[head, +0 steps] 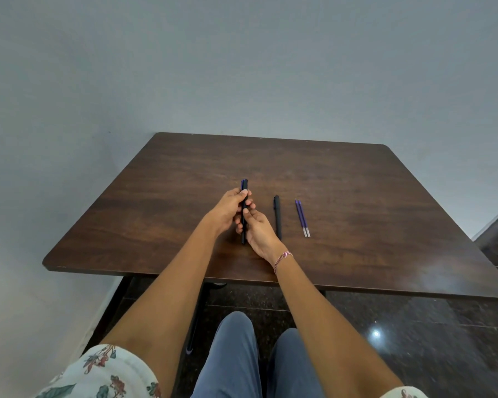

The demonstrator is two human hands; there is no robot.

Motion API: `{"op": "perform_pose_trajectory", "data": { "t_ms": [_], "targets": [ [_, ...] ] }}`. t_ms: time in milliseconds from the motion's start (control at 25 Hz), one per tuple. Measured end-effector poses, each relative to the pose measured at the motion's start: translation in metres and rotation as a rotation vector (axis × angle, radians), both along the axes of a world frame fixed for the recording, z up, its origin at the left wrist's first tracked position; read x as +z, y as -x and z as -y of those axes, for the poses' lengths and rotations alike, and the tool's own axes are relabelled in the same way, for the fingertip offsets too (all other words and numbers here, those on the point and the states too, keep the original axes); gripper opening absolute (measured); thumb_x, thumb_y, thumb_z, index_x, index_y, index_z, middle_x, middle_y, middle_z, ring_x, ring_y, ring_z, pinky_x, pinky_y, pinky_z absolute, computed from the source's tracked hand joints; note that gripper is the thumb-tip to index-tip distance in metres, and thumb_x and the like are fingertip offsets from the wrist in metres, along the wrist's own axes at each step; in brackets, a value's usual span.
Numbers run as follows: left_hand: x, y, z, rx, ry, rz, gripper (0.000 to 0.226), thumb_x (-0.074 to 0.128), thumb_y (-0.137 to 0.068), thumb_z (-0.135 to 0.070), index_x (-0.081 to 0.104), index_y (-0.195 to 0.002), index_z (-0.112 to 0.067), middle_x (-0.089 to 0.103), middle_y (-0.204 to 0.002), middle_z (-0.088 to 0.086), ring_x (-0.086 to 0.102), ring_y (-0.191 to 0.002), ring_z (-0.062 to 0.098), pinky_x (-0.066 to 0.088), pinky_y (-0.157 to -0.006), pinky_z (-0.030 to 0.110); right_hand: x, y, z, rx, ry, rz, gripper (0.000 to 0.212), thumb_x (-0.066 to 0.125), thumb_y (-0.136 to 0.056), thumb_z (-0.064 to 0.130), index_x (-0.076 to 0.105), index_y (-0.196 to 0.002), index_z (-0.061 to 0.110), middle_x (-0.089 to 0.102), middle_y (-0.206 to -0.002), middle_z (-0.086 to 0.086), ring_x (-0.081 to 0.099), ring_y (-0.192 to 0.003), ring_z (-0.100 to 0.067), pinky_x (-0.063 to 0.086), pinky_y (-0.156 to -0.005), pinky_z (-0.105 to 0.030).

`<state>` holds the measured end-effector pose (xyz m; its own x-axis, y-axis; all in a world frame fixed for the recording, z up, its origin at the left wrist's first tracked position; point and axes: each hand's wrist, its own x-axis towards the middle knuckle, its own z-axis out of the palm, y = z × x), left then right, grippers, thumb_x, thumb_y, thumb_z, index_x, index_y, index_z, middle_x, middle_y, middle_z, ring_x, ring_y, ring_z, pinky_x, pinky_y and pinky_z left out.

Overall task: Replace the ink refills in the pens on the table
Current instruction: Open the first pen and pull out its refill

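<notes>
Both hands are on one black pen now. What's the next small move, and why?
Probably pull the two ends apart: the left hand and right hand both grip the slim black pen, with blue showing at its far tip. A second black pen and two purple refills wait on the wooden table.

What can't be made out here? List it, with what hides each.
Head view only:
- Middle of the held pen: covered by the left hand and right hand.
- Whether its cap is off: too small.
- Refill tips: too small.
- Lying pen: near end behind the right hand.
- Table legs: mostly under the top.
</notes>
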<state>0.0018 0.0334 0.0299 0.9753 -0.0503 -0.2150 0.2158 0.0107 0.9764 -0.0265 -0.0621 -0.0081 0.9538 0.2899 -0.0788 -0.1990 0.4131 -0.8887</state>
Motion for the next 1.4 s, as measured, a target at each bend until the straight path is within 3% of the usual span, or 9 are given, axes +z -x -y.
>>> {"op": "perform_pose_trajectory", "data": {
  "t_ms": [240, 400, 560, 720, 840, 960, 1120, 1240, 1400],
  "targets": [
    [-0.013, -0.008, 0.010, 0.052, -0.003, 0.057, 0.026, 0.032, -0.103, -0.027, 0.048, -0.083, -0.020, 0.043, -0.054, -0.010, 0.036, -0.049, 0.008, 0.028, -0.032, 0.020, -0.005, -0.003, -0.002, -0.048, 0.013, -0.012, 0.027, 0.033, -0.104, 0.015, 0.053, -0.085, 0.012, 0.046, -0.068, -0.001, 0.043, -0.058, -0.007, 0.038, -0.052, -0.017],
    [-0.011, -0.010, 0.013, 0.059, 0.035, 0.090, 0.024, 0.033, -0.103, -0.024, 0.048, -0.085, -0.019, 0.041, -0.052, -0.011, 0.038, -0.047, 0.004, 0.033, -0.048, 0.019, -0.010, -0.005, -0.002, -0.057, 0.023, 0.004, 0.025, 0.035, -0.103, 0.016, 0.055, -0.088, 0.014, 0.049, -0.069, 0.001, 0.044, -0.059, -0.006, 0.039, -0.053, -0.017],
    [-0.008, -0.009, 0.015, 0.090, 0.039, 0.140, 0.023, 0.035, -0.103, -0.025, 0.050, -0.087, -0.019, 0.039, -0.053, -0.008, 0.038, -0.044, 0.004, 0.035, -0.045, 0.015, -0.010, -0.004, -0.002, -0.044, 0.006, 0.003, 0.021, 0.037, -0.103, 0.016, 0.056, -0.097, 0.015, 0.051, -0.074, 0.001, 0.046, -0.062, -0.006, 0.040, -0.056, -0.018],
    [-0.017, -0.008, 0.002, 0.122, 0.141, 0.144, 0.022, 0.045, -0.099, -0.030, 0.065, -0.095, -0.021, 0.054, -0.065, -0.003, 0.046, -0.048, 0.007, 0.034, -0.036, 0.018, -0.007, -0.005, -0.001, -0.025, 0.002, 0.015, 0.022, 0.040, -0.102, 0.014, 0.060, -0.097, 0.010, 0.059, -0.078, -0.003, 0.055, -0.069, -0.010, 0.050, -0.063, -0.018],
    [-0.028, -0.010, -0.014, 0.162, 0.255, 0.078, 0.022, 0.053, -0.096, -0.029, 0.070, -0.097, -0.016, 0.046, -0.065, 0.003, 0.034, -0.039, 0.006, 0.027, -0.032, 0.016, -0.007, -0.005, -0.001, 0.005, 0.026, -0.010, 0.022, 0.046, -0.100, 0.015, 0.065, -0.095, 0.006, 0.067, -0.088, -0.006, 0.064, -0.082, -0.013, 0.056, -0.075, -0.020],
    [-0.033, -0.012, -0.020, 0.158, 0.256, 0.056, 0.021, 0.058, -0.093, -0.030, 0.073, -0.097, -0.016, 0.039, -0.053, 0.002, 0.035, -0.036, 0.008, 0.030, -0.032, 0.016, -0.006, -0.006, 0.000, 0.022, 0.035, -0.004, 0.025, 0.049, -0.099, 0.017, 0.068, -0.089, 0.005, 0.070, -0.084, -0.007, 0.067, -0.077, -0.013, 0.056, -0.074, -0.021],
    [-0.037, -0.015, -0.024, 0.229, 0.355, 0.109, 0.015, 0.064, -0.089, -0.024, 0.072, -0.095, -0.012, 0.056, -0.068, 0.008, 0.056, -0.060, 0.015, 0.049, -0.052, 0.022, -0.006, -0.005, 0.003, 0.047, 0.082, 0.024, 0.028, 0.050, -0.098, 0.021, 0.070, -0.083, 0.009, 0.069, -0.073, -0.001, 0.064, -0.069, -0.007, 0.052, -0.068, -0.017],
    [-0.040, -0.017, -0.023, 0.273, 0.356, 0.142, 0.017, 0.069, -0.085, -0.023, 0.067, -0.090, -0.008, 0.057, -0.072, 0.010, 0.054, -0.060, 0.019, 0.048, -0.054, 0.026, -0.006, -0.003, 0.002, 0.045, 0.113, 0.032, 0.030, 0.049, -0.098, 0.024, 0.070, -0.080, 0.011, 0.065, -0.069, 0.001, 0.058, -0.064, -0.005, 0.048, -0.063, -0.016],
    [-0.040, -0.023, -0.019, 0.412, 0.321, 0.179, 0.012, 0.072, -0.083, -0.019, 0.065, -0.084, -0.010, 0.062, -0.076, 0.005, 0.059, -0.071, 0.018, 0.050, -0.070, 0.030, -0.004, 0.000, 0.003, 0.047, 0.116, 0.049, 0.031, 0.050, -0.098, 0.025, 0.069, -0.077, 0.013, 0.062, -0.067, 0.001, 0.055, -0.062, -0.005, 0.046, -0.062, -0.016]
  ]
}}
